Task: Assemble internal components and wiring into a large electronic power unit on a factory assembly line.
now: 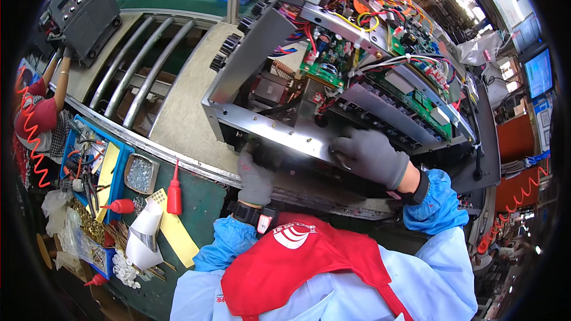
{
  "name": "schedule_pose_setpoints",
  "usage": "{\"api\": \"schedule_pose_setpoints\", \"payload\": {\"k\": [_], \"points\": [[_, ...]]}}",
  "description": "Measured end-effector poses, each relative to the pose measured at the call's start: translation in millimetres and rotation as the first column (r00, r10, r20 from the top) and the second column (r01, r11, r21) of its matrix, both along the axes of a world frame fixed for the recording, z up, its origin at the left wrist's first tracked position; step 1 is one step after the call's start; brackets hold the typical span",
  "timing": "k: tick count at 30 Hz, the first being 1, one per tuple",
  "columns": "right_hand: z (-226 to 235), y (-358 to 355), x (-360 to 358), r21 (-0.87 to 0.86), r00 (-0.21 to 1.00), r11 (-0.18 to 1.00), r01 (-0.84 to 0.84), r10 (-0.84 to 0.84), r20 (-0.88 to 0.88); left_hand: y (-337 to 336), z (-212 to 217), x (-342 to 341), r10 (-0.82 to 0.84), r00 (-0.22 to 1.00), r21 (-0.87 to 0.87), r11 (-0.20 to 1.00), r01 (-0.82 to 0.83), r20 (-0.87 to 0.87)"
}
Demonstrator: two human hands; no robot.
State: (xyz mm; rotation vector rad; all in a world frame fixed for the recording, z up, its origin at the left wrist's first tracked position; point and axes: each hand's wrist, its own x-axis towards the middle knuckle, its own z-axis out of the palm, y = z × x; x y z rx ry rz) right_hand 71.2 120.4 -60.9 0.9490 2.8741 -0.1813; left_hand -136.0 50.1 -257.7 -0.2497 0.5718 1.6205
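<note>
A large open metal chassis (273, 131) stands in front of me, packed with green circuit boards (326, 66) and bundled wires. My right hand (375, 156), in a grey glove, is at its near rail with the fingers curled and pressed together; what they may hold is too small to make out. Also gloved in grey, my left hand (256, 178) reaches up to the underside of the same rail further left. Its fingertips are lost in the shadow beneath the metal, so their grip is hidden.
On the green bench to the left are a blue tool tray (126, 153), a box of small screws (141, 173), red squeeze bottles (174, 195) and yellow card strips (178, 235). Beyond lie conveyor rollers (146, 86) and a co-worker (44, 116) at a black amplifier-like unit (89, 15). A monitor (539, 75) stands right.
</note>
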Motion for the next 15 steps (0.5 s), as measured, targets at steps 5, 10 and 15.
{"api": "schedule_pose_setpoints", "payload": {"k": [5,10,15], "points": [[1,9,-11,0.049,0.995,0.996,-0.076,0.072,0.067,1,-18,3,0.041,0.965,0.084,0.996,-0.020,-0.258],[9,14,-42,0.040,0.999,0.999,-0.036,0.037,-0.024,2,-24,-7,0.066,0.981,0.130,0.991,-0.043,-0.182],[0,15,-93,0.157,0.946,0.985,-0.072,0.118,-0.303,2,1,-6,0.009,0.992,0.168,0.985,-0.031,0.128]]}}
